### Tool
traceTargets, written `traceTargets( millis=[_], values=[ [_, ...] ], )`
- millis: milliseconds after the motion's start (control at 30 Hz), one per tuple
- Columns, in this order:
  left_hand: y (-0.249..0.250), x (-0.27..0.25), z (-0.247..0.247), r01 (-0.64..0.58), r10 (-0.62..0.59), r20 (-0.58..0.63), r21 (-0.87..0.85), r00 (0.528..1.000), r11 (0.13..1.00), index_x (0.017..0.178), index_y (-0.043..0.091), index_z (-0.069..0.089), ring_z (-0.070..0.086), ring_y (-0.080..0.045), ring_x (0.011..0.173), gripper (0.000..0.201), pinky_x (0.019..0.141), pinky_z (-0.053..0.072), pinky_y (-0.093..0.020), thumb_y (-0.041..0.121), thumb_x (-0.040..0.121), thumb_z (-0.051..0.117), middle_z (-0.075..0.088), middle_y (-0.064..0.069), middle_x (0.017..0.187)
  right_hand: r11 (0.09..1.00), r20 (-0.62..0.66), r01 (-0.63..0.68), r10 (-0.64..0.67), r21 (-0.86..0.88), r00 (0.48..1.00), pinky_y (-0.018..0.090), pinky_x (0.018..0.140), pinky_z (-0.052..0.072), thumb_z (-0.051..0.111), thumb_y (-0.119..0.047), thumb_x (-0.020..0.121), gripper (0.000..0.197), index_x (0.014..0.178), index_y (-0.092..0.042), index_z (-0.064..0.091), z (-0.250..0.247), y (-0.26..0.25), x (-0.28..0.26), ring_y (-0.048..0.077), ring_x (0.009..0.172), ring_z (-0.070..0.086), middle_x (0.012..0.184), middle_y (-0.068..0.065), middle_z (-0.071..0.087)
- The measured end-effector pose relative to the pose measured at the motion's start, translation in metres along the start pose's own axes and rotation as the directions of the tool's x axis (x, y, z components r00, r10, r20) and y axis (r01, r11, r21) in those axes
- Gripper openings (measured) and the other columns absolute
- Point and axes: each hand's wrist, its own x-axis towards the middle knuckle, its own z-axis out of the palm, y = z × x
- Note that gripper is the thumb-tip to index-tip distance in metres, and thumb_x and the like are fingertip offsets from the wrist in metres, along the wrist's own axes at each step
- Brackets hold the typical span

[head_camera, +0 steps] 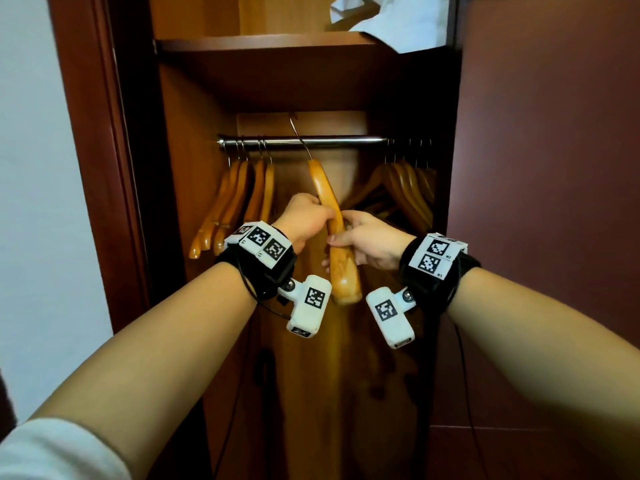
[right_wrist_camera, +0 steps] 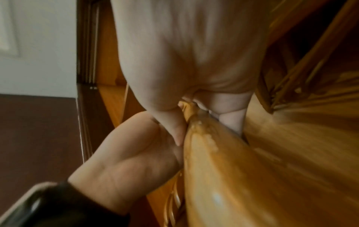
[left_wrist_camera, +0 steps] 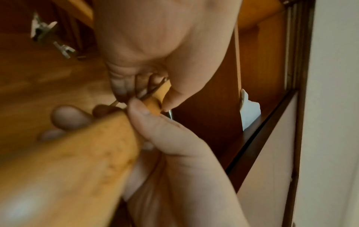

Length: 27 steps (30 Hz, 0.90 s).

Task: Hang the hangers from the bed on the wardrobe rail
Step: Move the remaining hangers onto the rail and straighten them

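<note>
I hold one wooden hanger (head_camera: 325,188) end-on and tilted in the middle of the open wardrobe. My left hand (head_camera: 313,216) grips its near arm from the left. My right hand (head_camera: 346,233) pinches it from the right, just below. The hanger's wire hook (head_camera: 298,133) crosses the steel rail (head_camera: 339,141), and its bend stands above the rail. In the left wrist view my left hand (left_wrist_camera: 153,90) curls round the hanger (left_wrist_camera: 77,161) near the hook's base. In the right wrist view my right hand (right_wrist_camera: 204,124) clasps the hanger (right_wrist_camera: 223,176) between thumb and fingers.
Wooden hangers hang in a group at the rail's left end (head_camera: 235,199) and in another at its right end (head_camera: 405,192), with bare rail between. A shelf (head_camera: 263,46) above carries white cloth (head_camera: 398,19). The dark door (head_camera: 554,202) stands to the right.
</note>
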Motion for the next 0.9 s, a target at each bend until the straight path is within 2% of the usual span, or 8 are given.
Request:
traceTargets(
  millis=[67, 133, 234, 334, 501, 634, 801, 901],
  values=[
    [-0.002, 0.004, -0.011, -0.096, 0.104, -0.101, 0.088, 0.989, 0.992, 0.088, 0.013, 0.070, 0.063, -0.021, 0.084, 0.008, 0.079, 0.054, -0.036, 0.010, 0.082, 0.065, 0.068, -0.008, 0.092, 0.991, -0.022, -0.041, 0.045, 0.131, 0.999, 0.060, 0.073, 0.056, 0.049, 0.006, 0.097, 0.033, 0.129, 0.001, 0.042, 0.002, -0.003, 0.010, 0.034, 0.066, 0.070, 0.082, 0.018, 0.056],
    [-0.006, 0.012, -0.024, -0.134, 0.183, -0.176, 0.258, 0.967, 0.957, 0.106, 0.020, 0.069, 0.062, -0.024, 0.105, 0.025, 0.092, 0.052, -0.038, 0.015, 0.083, 0.061, 0.066, -0.005, 0.113, 0.969, -0.037, -0.081, 0.092, 0.234, 0.995, 0.059, 0.071, 0.057, 0.048, 0.003, 0.099, 0.029, 0.126, 0.004, 0.041, 0.004, -0.004, 0.020, 0.035, 0.065, 0.070, 0.078, 0.021, 0.059],
    [-0.018, 0.022, -0.046, -0.078, 0.248, -0.189, 0.626, 0.950, 0.776, 0.131, 0.024, 0.057, 0.042, -0.028, 0.131, 0.047, 0.108, 0.035, -0.044, 0.027, 0.085, 0.059, 0.049, -0.004, 0.140, 0.943, -0.038, -0.127, 0.145, 0.307, 0.989, 0.056, 0.074, 0.055, 0.045, -0.002, 0.102, 0.008, 0.105, 0.005, 0.046, 0.009, -0.006, 0.031, 0.031, 0.060, 0.070, 0.069, 0.021, 0.062],
    [-0.038, 0.032, -0.061, -0.029, 0.209, -0.126, 0.792, 0.970, 0.610, 0.144, 0.024, 0.041, 0.020, -0.028, 0.145, 0.066, 0.116, 0.017, -0.054, 0.038, 0.083, 0.062, 0.028, -0.005, 0.156, 0.930, -0.040, -0.117, 0.140, 0.349, 0.989, 0.055, 0.075, 0.055, 0.044, -0.002, 0.102, 0.005, 0.104, 0.003, 0.044, 0.016, -0.006, 0.044, 0.029, 0.061, 0.070, 0.068, 0.019, 0.062],
    [-0.062, 0.043, -0.066, 0.036, 0.080, -0.077, 0.904, 0.994, 0.426, 0.151, 0.024, 0.026, 0.004, -0.031, 0.149, 0.087, 0.114, 0.006, -0.067, 0.043, 0.078, 0.069, 0.011, -0.007, 0.162, 0.929, -0.053, -0.094, 0.120, 0.358, 0.991, 0.056, 0.075, 0.054, 0.044, -0.001, 0.102, 0.003, 0.101, 0.002, 0.045, 0.022, -0.011, 0.067, 0.029, 0.060, 0.069, 0.072, 0.020, 0.059],
    [-0.069, 0.048, -0.068, 0.067, 0.085, -0.098, 0.946, 0.992, 0.319, 0.152, 0.025, 0.020, 0.006, -0.030, 0.149, 0.097, 0.110, 0.005, -0.073, 0.036, 0.074, 0.075, 0.013, -0.008, 0.161, 0.928, -0.062, -0.099, 0.130, 0.359, 0.990, 0.053, 0.076, 0.054, 0.043, -0.004, 0.102, 0.010, 0.097, 0.003, 0.048, 0.024, -0.012, 0.083, 0.028, 0.060, 0.070, 0.069, 0.018, 0.062],
    [-0.070, 0.053, -0.073, 0.095, 0.088, -0.115, 0.975, 0.989, 0.203, 0.146, 0.023, 0.035, 0.027, -0.033, 0.140, 0.089, 0.108, 0.013, -0.073, 0.037, 0.069, 0.079, 0.032, -0.011, 0.149, 0.929, -0.077, -0.126, 0.162, 0.348, 0.984, 0.048, 0.071, 0.057, 0.042, -0.006, 0.103, 0.014, 0.094, 0.002, 0.049, 0.029, -0.010, 0.102, 0.029, 0.060, 0.071, 0.064, 0.017, 0.065],
    [-0.072, 0.055, -0.077, 0.093, 0.120, -0.113, 0.984, 0.986, 0.154, 0.139, 0.022, 0.045, 0.031, -0.032, 0.135, 0.074, 0.106, 0.025, -0.065, 0.033, 0.073, 0.076, 0.035, -0.013, 0.144, 0.926, -0.080, -0.162, 0.200, 0.341, 0.976, 0.044, 0.063, 0.060, 0.042, -0.008, 0.103, 0.013, 0.098, 0.002, 0.049, 0.032, -0.010, 0.111, 0.030, 0.061, 0.072, 0.063, 0.016, 0.066]
  ],
)
